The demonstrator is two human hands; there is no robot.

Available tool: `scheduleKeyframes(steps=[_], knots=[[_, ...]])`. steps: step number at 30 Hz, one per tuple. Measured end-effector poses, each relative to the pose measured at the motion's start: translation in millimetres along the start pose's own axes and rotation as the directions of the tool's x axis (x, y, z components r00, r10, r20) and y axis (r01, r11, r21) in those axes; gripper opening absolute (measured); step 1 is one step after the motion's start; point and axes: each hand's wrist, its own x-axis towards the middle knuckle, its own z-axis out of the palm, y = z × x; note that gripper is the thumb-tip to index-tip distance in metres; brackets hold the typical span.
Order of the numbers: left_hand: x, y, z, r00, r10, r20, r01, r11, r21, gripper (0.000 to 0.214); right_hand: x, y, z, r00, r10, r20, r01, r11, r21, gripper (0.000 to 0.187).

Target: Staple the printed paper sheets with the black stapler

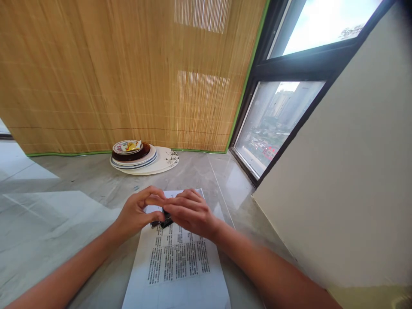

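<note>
From my remote seat I judge the handling to be under way, with both hands drawn in at a small black object (167, 219) at seven o'clock from the middle of my view, over the twelve o'clock end of a printed sheet (177, 296). What is done and what is left I can't read, because the fingers cover most of the object and only its lower part shows. My left hand (141, 210) reaches in from eight o'clock, thumb and forefinger curled into a narrow loop, thumb tip close beside the dark shape; I can't tell whether it grips. My right hand (191, 210) comes from four o'clock, back of the hand upward, fingers bunched together over the object and pointing toward nine; the thumb is hidden, so its hold is unclear too. The fingertips of both hands meet or nearly meet. The sheet lies on a grey marbled surface (48, 231), and stacked plates (137, 159) sit at nine o'clock, well apart from the fingers.
</note>
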Motion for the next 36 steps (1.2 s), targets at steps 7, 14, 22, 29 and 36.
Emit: scheduleKeyframes(steps=[7, 14, 22, 29, 36], knots=[[17.7, -10.8, -17.7, 0.993, 0.109, 0.049, -0.119, 0.900, 0.419, 0.021, -28.2, 88.6, -34.9, 0.708, 0.682, -0.183, -0.706, 0.679, -0.202, 0.009], [21.3, -59.3, -46.4, 0.989, -0.040, -0.142, 0.141, 0.531, 0.835, 0.038, -58.1, 123.7, -40.9, 0.529, 0.841, -0.113, -0.819, 0.471, -0.327, 0.014], [18.9, -61.8, -50.9, 0.973, -0.157, -0.167, 0.220, 0.431, 0.875, 0.038, -22.3, 73.3, -41.0, 0.804, 0.587, -0.097, -0.595, 0.795, -0.118, 0.018], [20.2, -61.2, -54.0, 0.953, -0.220, -0.207, 0.284, 0.418, 0.863, 0.040, -10.6, 21.8, -14.7, 0.876, 0.155, 0.456, -0.234, 0.964, 0.122, 0.053], [17.4, -60.4, -58.2, 0.967, -0.086, -0.238, 0.250, 0.471, 0.846, 0.027, -19.3, 25.3, -3.3, 0.929, 0.164, 0.333, -0.200, 0.977, 0.079, 0.030]])
